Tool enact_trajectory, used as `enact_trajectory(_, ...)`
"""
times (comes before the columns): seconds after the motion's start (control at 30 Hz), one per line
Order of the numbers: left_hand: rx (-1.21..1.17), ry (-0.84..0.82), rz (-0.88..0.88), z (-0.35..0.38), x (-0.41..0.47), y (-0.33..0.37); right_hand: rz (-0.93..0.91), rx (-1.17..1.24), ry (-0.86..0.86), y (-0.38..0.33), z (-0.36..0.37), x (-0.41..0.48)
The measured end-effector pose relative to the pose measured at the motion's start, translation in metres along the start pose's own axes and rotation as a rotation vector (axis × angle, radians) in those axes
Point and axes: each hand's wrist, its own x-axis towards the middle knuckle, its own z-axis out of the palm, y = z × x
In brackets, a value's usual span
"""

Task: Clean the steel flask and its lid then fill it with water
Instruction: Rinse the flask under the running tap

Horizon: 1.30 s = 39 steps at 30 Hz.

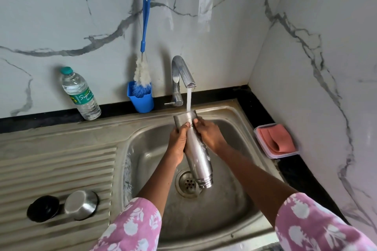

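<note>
Over sink (146,149), flask (199,155) tilts steeply, mouth toward drain (188,184), base under tap (182,69)

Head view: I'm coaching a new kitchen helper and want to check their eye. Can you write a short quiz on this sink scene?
1. True or false: the steel flask is held with its threaded neck pointing down toward the drain.
2. Where does the steel lid lie? A on a shelf; B on the ribbed drainboard; C on the floor.
3. Which hands grip the flask?
Key: 1 true. 2 B. 3 Both, left hand and right hand.
</note>
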Motion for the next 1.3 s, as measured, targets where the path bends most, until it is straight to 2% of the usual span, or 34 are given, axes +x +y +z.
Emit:
enact_trajectory(0.1,0.015,-0.030,0.068,0.004,0.001,0.000,-0.017,0.212,0.066,-0.013,0.001,0.008)
enact_trajectory(0.23,0.046,-0.059,0.111,0.007,0.004,0.006,0.001,0.350,0.090,-0.005,0.001,0.000)
enact_trajectory(0.4,0.028,-0.031,0.109,0.011,0.005,0.015,0.052,0.111,0.004,0.028,0.003,-0.018)
enact_trajectory(0.5,0.000,-0.103,0.154,0.011,0.005,0.020,0.074,0.060,-0.084,0.023,0.001,-0.020)
enact_trajectory(0.57,0.052,-0.096,0.113,0.010,0.006,0.022,0.065,-0.001,-0.119,0.015,0.003,-0.015)
enact_trajectory(0.67,0.007,-0.086,0.044,0.009,0.012,0.026,0.075,0.053,-0.056,0.010,0.008,-0.010)
enact_trajectory(0.77,-0.040,0.022,0.015,0.015,0.013,0.046,0.094,0.116,-0.019,0.008,0.013,-0.010)
enact_trajectory(0.9,0.080,0.043,0.177,0.017,0.015,0.057,0.112,0.110,-0.010,0.013,0.021,-0.013)
enact_trajectory(1.03,0.090,-0.102,0.233,0.007,0.002,0.038,0.155,0.219,0.010,0.011,0.022,-0.009)
enact_trajectory(1.13,0.120,-0.168,0.106,-0.008,-0.018,0.009,0.201,0.395,0.049,0.007,0.018,0.001)
enact_trajectory(1.3,0.173,-0.072,-0.077,-0.021,-0.035,-0.042,0.219,0.613,0.070,0.002,0.004,0.018)
